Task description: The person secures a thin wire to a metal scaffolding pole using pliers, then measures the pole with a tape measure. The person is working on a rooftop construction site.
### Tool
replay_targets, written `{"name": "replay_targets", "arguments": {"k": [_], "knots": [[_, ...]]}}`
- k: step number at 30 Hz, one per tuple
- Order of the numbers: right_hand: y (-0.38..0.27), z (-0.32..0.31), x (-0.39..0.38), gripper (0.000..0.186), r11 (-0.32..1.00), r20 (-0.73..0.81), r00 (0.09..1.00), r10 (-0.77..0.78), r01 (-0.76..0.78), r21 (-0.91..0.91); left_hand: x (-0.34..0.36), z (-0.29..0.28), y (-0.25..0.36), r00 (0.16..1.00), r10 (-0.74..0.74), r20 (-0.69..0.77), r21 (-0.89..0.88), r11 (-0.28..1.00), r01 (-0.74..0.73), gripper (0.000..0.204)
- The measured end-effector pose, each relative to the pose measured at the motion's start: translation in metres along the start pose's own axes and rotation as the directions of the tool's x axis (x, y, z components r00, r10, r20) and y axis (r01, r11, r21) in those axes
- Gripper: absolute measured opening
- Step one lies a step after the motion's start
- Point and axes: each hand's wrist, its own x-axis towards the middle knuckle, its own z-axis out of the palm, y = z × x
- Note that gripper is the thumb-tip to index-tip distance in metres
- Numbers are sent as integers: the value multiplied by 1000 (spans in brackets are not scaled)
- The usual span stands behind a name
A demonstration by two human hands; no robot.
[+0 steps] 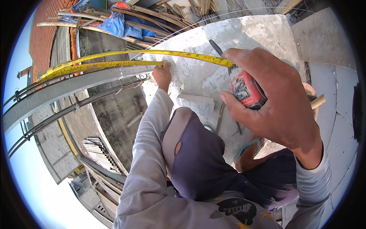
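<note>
My right hand (274, 95) grips a red and black tape measure (246, 91), its thumb along the case. Its yellow blade (176, 54) stretches far to the left and doubles back in a lower strand. My left hand (162, 76) pinches that lower strand (97, 66) at the end of a long pale beam (65, 93), beside the whitish concrete surface (228, 34). Dark bars (95, 99) tied with wire run along the beam. A thin tool (220, 118) lies on the concrete below my right hand.
Wooden planks and blue tarp (126, 23) are piled beyond a white string. At left are a tiled roof (47, 26) and a lower level with stacked pale strips (99, 152). My sandaled foot (246, 158) and bent knee (190, 152) are below. A board (320, 38) sits at upper right.
</note>
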Motion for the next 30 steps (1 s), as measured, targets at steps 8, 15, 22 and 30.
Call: {"name": "replay_targets", "arguments": {"k": [8, 15, 22, 30], "knots": [[10, 1, -4, 53, 999, -18, 1000, 1, -2, -39, 6, 5, 2, 997, -78, -15, -21, 997, 77, 41], [16, 2, -1, 53, 1000, -55, 998, -30, 30, -9, 10, 6, 1, 991, -136, 15, 107, 985, 134, 45], [20, 9, -1, 54, 996, -135, 990, -52, 60, 59, 4, 4, 6, 997, -68, -31, 63, 996, 70, 45], [23, -1, -5, 54, 999, -27, 1000, -16, 15, -32, 5, 6, 6, 997, -76, -30, 106, 991, 79, 47]]}}
